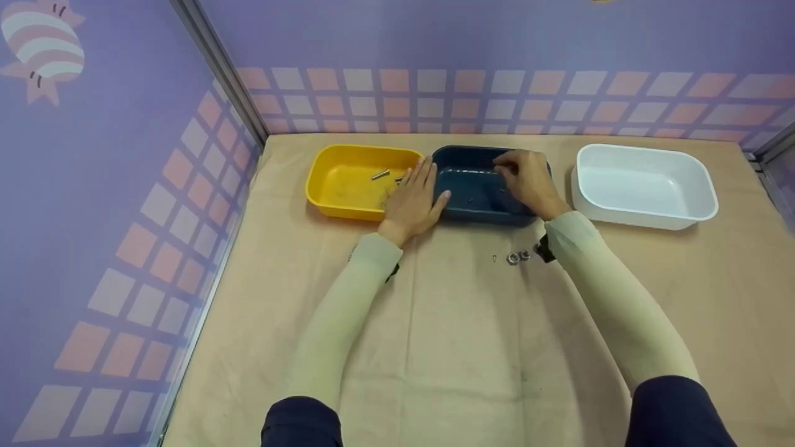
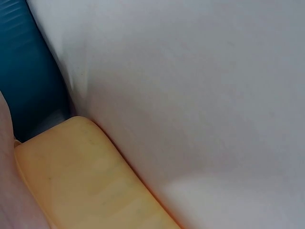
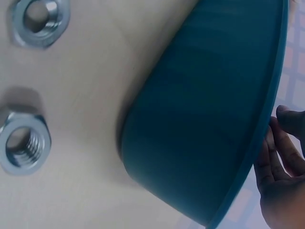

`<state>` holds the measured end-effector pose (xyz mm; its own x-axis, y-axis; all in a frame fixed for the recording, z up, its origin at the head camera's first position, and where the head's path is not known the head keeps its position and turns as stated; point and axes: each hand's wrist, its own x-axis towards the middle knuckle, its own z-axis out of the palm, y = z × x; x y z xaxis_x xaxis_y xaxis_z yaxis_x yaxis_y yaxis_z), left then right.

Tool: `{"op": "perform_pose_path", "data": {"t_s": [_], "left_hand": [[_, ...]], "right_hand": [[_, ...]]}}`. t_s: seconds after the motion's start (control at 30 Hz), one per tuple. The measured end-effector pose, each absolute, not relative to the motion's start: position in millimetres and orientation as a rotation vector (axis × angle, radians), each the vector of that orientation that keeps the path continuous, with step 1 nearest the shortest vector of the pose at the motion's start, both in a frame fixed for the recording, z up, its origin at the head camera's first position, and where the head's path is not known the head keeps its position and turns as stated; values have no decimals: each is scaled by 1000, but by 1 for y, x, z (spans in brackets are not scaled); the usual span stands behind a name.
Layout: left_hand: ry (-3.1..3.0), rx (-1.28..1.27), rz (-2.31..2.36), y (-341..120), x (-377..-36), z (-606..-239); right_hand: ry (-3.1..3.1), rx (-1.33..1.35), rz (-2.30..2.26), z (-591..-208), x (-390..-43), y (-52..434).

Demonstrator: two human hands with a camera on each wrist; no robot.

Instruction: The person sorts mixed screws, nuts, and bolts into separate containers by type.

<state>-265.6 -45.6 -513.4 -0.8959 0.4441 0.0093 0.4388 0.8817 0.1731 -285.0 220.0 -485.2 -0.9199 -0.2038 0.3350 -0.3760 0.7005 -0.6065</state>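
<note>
My left hand [image 1: 411, 202] lies with straight fingers over the meeting rims of the yellow tray [image 1: 338, 211] and the dark blue tray [image 1: 481, 216]. A bolt [image 1: 380, 174] shows in the yellow tray, and another piece beside it is partly hidden by that hand. Over the right part of the blue tray, my right hand [image 1: 528, 183] has its thumb and fingertips brought together; I cannot tell whether something tiny is between them. In the right wrist view, its fingers [image 3: 286, 152] show beyond the blue rim. Small dark bits [image 1: 470, 200] lie on the blue tray's floor.
Two hex nuts, one nut [image 1: 512, 258] beside another nut [image 1: 525, 254], lie on the cloth in front of the blue tray. A tiny piece [image 1: 494, 258] is left of them. To the right stands a white tray [image 1: 646, 217]. Patterned walls [image 1: 472, 37] border the table.
</note>
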Motion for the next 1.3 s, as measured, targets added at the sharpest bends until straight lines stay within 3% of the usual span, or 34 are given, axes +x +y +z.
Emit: {"op": "perform_pose_path", "data": {"t_s": [1.3], "left_hand": [[3009, 699, 253, -45, -266, -514]], "right_hand": [[-2611, 676, 1076, -492, -201, 233]]}}
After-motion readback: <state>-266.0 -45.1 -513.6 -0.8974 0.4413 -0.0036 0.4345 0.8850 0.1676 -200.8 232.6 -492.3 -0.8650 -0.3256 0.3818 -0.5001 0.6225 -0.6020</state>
